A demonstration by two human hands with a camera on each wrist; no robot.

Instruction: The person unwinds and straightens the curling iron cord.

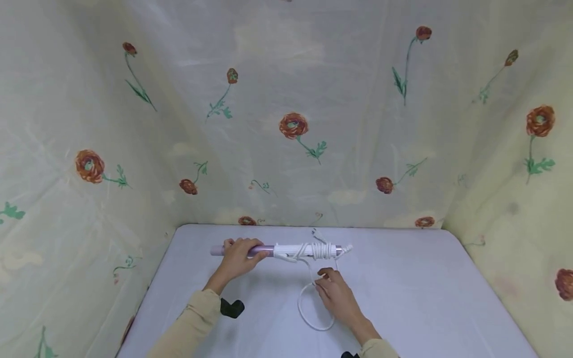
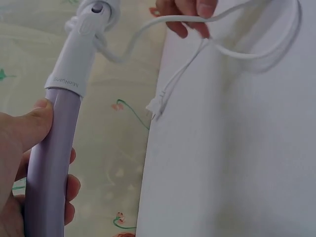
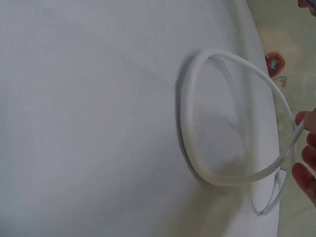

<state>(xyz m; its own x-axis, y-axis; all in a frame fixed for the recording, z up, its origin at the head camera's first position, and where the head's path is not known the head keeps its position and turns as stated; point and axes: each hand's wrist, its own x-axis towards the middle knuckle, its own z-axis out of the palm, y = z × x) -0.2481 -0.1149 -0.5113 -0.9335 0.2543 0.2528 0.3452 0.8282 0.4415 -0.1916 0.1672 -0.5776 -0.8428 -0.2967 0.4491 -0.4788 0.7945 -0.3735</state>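
A curling iron point(image 1: 293, 250) with a purple barrel and a white handle is held level over the table. My left hand point(image 1: 240, 257) grips it round the purple barrel, thumb along the near side. The white cord point(image 1: 322, 251) is wound in several turns round the white handle. Its loose part hangs in a loop near my right hand point(image 1: 336, 293), whose thumb and fingers pinch the cord in the right wrist view. Beyond that hand, the white plug point(image 2: 155, 106) dangles on its cord in the left wrist view.
A white cloth covers the table point(image 1: 403, 288). Flower-printed sheets point(image 1: 349, 99) enclose it at the back and both sides. Black straps point(image 1: 232, 308) show near the wrists.
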